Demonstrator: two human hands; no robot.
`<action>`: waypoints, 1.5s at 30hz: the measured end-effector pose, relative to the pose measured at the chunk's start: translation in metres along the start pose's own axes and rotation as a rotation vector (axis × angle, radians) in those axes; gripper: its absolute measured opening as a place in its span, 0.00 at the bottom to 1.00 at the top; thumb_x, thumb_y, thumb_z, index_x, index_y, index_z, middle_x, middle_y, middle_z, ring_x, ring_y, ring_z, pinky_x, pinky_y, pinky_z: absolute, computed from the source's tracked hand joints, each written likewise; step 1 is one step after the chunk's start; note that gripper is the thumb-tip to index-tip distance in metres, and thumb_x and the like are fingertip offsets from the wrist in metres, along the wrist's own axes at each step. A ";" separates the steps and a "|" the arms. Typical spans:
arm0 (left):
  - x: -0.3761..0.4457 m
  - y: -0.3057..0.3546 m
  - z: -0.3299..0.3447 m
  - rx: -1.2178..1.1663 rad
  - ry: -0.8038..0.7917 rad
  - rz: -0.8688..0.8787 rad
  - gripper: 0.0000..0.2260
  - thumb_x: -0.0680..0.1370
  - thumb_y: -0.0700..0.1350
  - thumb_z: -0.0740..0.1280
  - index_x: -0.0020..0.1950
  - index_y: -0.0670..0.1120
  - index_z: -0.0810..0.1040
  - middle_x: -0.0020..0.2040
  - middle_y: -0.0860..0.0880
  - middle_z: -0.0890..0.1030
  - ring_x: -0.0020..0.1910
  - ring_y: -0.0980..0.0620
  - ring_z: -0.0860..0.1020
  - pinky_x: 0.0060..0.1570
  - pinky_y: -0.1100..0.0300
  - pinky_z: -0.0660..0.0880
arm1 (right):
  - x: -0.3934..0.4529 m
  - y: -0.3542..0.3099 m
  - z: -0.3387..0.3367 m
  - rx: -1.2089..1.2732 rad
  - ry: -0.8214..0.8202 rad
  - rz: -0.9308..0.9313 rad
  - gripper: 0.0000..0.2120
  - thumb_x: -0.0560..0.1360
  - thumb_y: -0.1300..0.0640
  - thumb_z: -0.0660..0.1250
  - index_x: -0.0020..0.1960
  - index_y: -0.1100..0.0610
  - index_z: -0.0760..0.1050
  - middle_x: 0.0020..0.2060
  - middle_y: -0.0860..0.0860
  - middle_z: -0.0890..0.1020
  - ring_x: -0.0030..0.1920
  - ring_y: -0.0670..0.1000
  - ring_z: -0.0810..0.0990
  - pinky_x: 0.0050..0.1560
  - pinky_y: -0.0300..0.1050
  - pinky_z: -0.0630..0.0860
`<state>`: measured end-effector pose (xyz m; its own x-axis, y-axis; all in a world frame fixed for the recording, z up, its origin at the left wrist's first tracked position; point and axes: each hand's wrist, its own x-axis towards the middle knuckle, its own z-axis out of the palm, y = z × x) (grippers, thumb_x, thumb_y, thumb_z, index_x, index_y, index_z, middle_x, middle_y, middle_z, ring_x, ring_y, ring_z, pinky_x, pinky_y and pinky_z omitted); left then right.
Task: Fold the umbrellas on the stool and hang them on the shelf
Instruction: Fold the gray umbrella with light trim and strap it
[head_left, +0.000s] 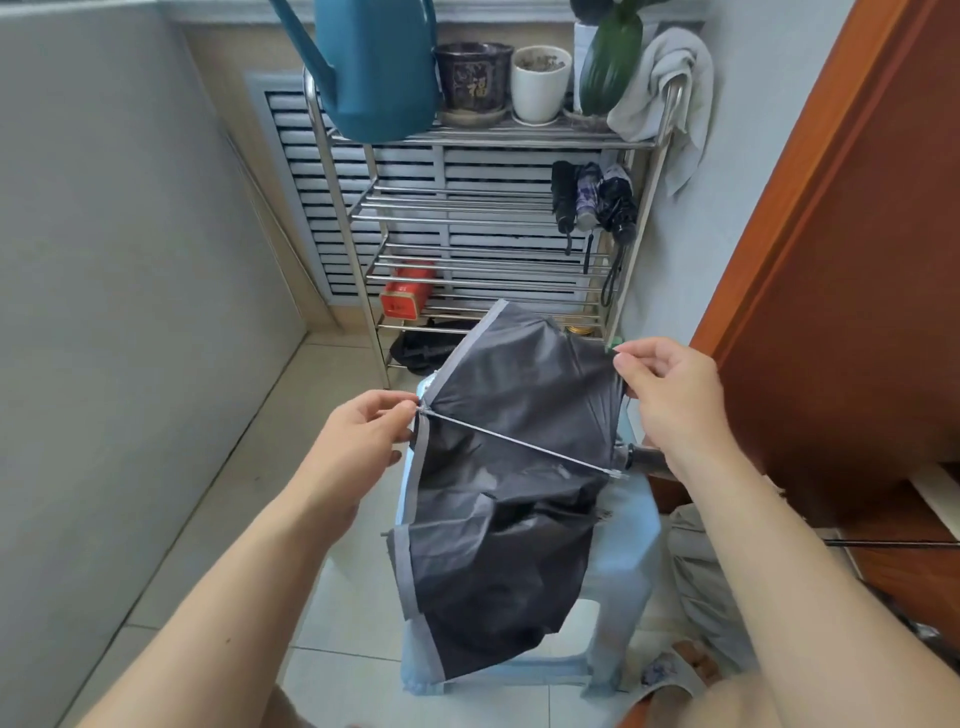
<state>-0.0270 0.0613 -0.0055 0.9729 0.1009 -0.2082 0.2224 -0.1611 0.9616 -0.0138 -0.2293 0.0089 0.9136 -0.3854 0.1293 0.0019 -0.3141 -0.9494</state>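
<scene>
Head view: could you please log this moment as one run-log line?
left hand pinches rib tip | right hand pinches canopy edge | black umbrella unfolded over stool

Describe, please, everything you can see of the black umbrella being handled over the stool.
The black umbrella has a matte dark canopy with a grey edge band and thin metal ribs. It is collapsed but unfolded, the fabric loose and creased, draped over the pale blue stool. The left hand pinches a rib tip; the right hand pinches the canopy near its top.
</scene>
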 end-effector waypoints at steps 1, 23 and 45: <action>-0.001 -0.001 -0.001 0.008 -0.008 0.006 0.04 0.82 0.47 0.70 0.52 0.51 0.85 0.47 0.52 0.85 0.48 0.52 0.81 0.55 0.53 0.78 | 0.000 0.001 0.000 0.015 -0.005 0.000 0.10 0.79 0.61 0.71 0.44 0.47 0.81 0.42 0.48 0.85 0.44 0.47 0.82 0.58 0.54 0.81; -0.038 -0.009 -0.045 0.679 -0.589 0.045 0.15 0.73 0.40 0.62 0.48 0.52 0.86 0.41 0.56 0.84 0.43 0.54 0.81 0.54 0.53 0.80 | -0.026 0.005 -0.037 0.067 -0.593 0.125 0.15 0.72 0.79 0.68 0.50 0.63 0.82 0.41 0.56 0.86 0.44 0.54 0.82 0.43 0.36 0.80; 0.006 -0.004 0.014 0.205 -0.071 0.333 0.10 0.76 0.34 0.70 0.41 0.48 0.75 0.45 0.52 0.85 0.35 0.55 0.77 0.39 0.60 0.74 | -0.012 -0.013 -0.031 0.472 -0.265 -0.072 0.33 0.45 0.36 0.86 0.46 0.49 0.86 0.42 0.50 0.86 0.49 0.50 0.83 0.55 0.40 0.81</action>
<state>-0.0210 0.0490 -0.0128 0.9943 -0.0571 0.0900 -0.1048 -0.3670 0.9243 -0.0375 -0.2477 0.0284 0.9755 -0.1265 0.1799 0.1946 0.1152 -0.9741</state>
